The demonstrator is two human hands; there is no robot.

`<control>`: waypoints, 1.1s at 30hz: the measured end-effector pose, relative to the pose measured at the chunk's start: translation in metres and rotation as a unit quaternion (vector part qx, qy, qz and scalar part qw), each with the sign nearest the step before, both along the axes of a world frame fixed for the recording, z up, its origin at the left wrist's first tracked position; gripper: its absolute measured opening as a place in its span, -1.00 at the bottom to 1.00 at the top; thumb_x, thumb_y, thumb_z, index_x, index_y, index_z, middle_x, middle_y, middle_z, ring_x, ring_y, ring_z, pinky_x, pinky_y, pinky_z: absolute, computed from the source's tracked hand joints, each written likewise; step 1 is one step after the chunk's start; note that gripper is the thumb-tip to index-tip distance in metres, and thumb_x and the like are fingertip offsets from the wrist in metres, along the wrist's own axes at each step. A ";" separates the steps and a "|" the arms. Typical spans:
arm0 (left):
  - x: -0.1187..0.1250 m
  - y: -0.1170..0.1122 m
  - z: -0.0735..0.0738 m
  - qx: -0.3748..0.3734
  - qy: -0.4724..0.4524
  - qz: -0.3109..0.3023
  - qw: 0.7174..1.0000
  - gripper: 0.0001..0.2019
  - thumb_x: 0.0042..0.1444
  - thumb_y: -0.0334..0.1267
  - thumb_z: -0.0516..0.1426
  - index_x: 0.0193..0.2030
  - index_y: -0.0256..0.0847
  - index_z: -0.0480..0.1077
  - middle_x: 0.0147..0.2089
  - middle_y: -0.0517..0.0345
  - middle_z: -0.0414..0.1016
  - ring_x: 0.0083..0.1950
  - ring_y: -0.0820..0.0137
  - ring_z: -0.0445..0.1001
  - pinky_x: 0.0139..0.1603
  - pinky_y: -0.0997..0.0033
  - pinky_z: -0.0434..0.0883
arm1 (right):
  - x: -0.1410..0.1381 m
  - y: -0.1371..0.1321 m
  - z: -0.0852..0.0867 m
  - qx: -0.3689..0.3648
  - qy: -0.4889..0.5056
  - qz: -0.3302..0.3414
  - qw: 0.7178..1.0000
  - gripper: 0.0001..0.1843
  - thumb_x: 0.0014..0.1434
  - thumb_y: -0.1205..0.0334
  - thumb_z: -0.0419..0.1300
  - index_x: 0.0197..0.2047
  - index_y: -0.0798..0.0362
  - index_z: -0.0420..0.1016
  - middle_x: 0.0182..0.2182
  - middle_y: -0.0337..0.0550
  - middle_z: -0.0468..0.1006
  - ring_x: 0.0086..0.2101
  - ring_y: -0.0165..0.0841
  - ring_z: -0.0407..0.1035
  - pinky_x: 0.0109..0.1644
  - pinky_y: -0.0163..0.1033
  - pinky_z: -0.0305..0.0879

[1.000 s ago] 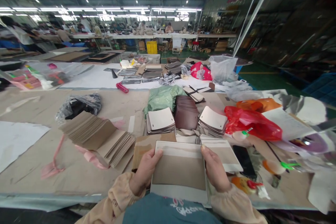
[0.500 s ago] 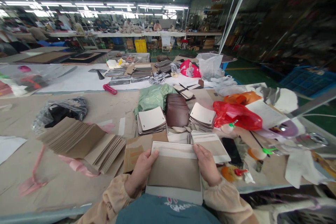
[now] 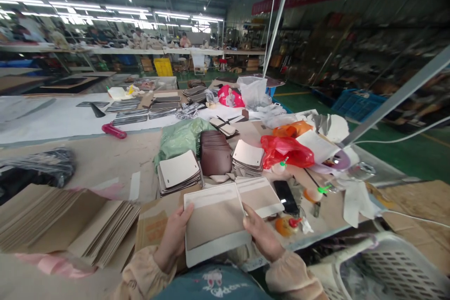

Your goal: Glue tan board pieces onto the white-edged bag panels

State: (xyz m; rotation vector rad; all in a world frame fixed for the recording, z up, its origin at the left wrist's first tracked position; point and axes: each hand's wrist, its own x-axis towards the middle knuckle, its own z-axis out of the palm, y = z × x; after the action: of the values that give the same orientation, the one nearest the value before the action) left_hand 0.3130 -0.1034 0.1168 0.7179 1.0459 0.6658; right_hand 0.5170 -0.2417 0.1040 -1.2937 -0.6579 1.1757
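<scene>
Left hand (image 3: 175, 233) and right hand (image 3: 261, 233) grip a panel (image 3: 215, 219) between them — similar sheets (image 3: 260, 194) lie just to its right, nearer the right hand.

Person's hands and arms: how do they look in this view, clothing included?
The left hand and right hand are ungloved. The left sleeve and right sleeve are loose, pale peach fabric, gathered at the ends.

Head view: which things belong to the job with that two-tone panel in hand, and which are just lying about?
Likely part of the job:
- two-tone panel, in the left hand, right hand at its edge
- similar panel beyond it

Apparently just lying about:
- black phone
- red plastic bag
- pink-handled tool
</scene>
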 end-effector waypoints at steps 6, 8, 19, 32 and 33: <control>0.039 -0.005 -0.023 -0.027 -0.037 0.056 0.997 -0.66 0.08 -0.16 0.23 -0.06 -0.33 0.40 -0.25 -0.05 0.60 -0.27 0.29 0.58 -0.19 0.31 0.51 | -0.016 -0.022 -0.034 -0.051 0.169 -0.077 0.981 -0.51 -0.06 -0.08 0.34 -0.10 -0.04 0.44 -0.24 -0.14 0.57 -0.30 -0.28 0.47 -0.31 -0.24 0.40; 0.054 -0.010 -0.025 -0.015 -0.065 0.042 0.997 -0.60 0.05 -0.10 0.25 -0.05 -0.33 0.40 -0.23 -0.06 0.59 -0.24 0.27 0.57 -0.18 0.30 0.50 | -0.022 -0.019 -0.043 -0.060 0.187 -0.107 0.975 -0.61 -0.02 -0.06 0.33 -0.17 -0.04 0.45 -0.27 -0.17 0.57 -0.31 -0.30 0.46 -0.34 -0.26 0.40; 0.044 -0.008 -0.020 -0.023 -0.011 -0.075 0.997 -0.56 0.00 -0.03 0.26 -0.02 -0.19 0.36 0.08 -0.07 0.46 -0.04 0.28 0.51 -0.10 0.35 0.41 | 0.053 -0.008 -0.098 -0.103 0.111 -0.293 0.944 -0.53 -0.20 -0.03 0.38 -0.25 -0.01 0.39 -0.36 -0.19 0.56 -0.40 -0.26 0.46 -0.40 -0.17 0.48; -0.046 -0.016 -0.038 -0.067 0.007 0.066 0.996 -0.71 -0.04 -0.21 0.32 -0.21 -0.26 0.39 -0.27 0.07 0.55 -0.25 0.41 0.54 -0.20 0.47 0.45 | 0.103 -0.002 -0.128 -0.188 0.058 -0.342 0.919 -0.62 -0.25 0.08 0.35 -0.36 -0.06 0.30 -0.46 -0.21 0.50 -0.49 -0.26 0.44 -0.37 -0.11 0.49; -0.049 -0.017 -0.038 -0.063 0.007 0.069 0.996 -0.70 -0.04 -0.19 0.32 -0.22 -0.26 0.39 -0.27 0.07 0.55 -0.26 0.41 0.54 -0.21 0.47 0.45 | 0.103 -0.003 -0.128 -0.188 0.052 -0.343 0.919 -0.62 -0.24 0.08 0.34 -0.35 -0.06 0.29 -0.44 -0.21 0.50 -0.46 -0.26 0.46 -0.34 -0.12 0.49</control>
State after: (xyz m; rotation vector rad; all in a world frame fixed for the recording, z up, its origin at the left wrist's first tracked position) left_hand 0.2644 -0.1206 0.0788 0.5445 1.1470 0.7061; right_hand 0.6198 -0.2443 -0.0242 -1.5893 0.1296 0.7865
